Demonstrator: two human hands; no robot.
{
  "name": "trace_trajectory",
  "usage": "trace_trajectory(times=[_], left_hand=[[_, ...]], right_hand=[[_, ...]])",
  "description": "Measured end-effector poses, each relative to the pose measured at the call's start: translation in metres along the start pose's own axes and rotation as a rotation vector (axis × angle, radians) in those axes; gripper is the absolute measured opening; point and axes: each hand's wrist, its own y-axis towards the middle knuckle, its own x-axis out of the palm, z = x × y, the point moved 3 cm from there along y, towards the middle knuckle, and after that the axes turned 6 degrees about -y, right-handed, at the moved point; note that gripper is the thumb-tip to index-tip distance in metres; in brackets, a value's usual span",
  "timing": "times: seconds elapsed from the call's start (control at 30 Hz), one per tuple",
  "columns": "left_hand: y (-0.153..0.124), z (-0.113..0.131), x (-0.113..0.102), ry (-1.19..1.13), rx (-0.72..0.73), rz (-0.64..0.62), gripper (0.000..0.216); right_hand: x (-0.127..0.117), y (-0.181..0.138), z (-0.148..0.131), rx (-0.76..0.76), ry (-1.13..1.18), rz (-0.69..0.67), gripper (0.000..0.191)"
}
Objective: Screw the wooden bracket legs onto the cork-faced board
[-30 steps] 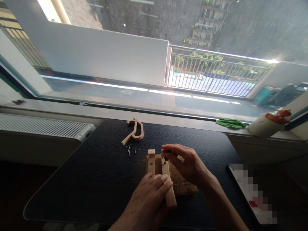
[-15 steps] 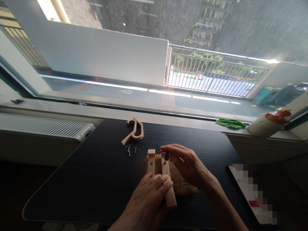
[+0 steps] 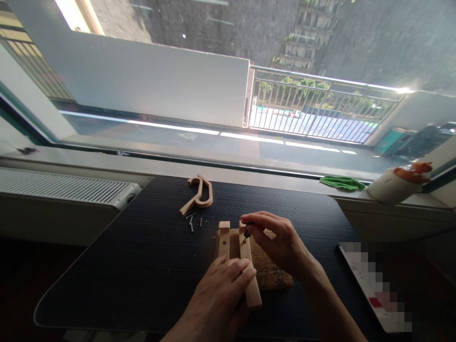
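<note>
My right hand [image 3: 281, 240] pinches a short dark screwdriver [image 3: 247, 232], most of it hidden by my fingers. Its tip meets a hole near the far end of the right wooden bar [image 3: 253, 295]. My left hand [image 3: 225, 285] lies across this bar and the left wooden bar [image 3: 224, 233], its fingers closed over them and holding them down. A dark round hole shows in the left bar. Under the bars is a brown patterned block [image 3: 274, 280], partly covered by my hands.
Two curved wooden pieces [image 3: 210, 194] lie at the table's back, with several loose screws [image 3: 191, 226] in front. A phone or tablet [image 3: 366, 289] is at the right edge. On the windowsill are a green cloth [image 3: 342, 183] and a white pot [image 3: 392, 187]. A radiator [image 3: 71, 187] stands left.
My right hand has shifted slightly to the right and tilted the screwdriver, whose tip stays at the hole. My left hand and the wooden bars keep nearly the same place.
</note>
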Motion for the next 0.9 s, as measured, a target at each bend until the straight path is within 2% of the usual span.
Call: trace_trajectory(times=[0.3,0.73,0.9], left_hand=[[0.0004,-0.0002,-0.0010,0.005,0.015,0.007,0.058],[-0.0001,-0.0006,0.0004,0.013,0.015,-0.013,0.061],[0.0002,0.0013,-0.0015,-0.010,0.012,0.000,0.057]], right_hand=[[-0.0039,-0.0012,-0.0007,-0.017,0.004,0.004,0.027],[-0.0013,-0.0004,0.0057,0.035,-0.075,0.148,0.013],[-0.0034,0.0004,0.0020,-0.014,-0.059,0.076,0.020]])
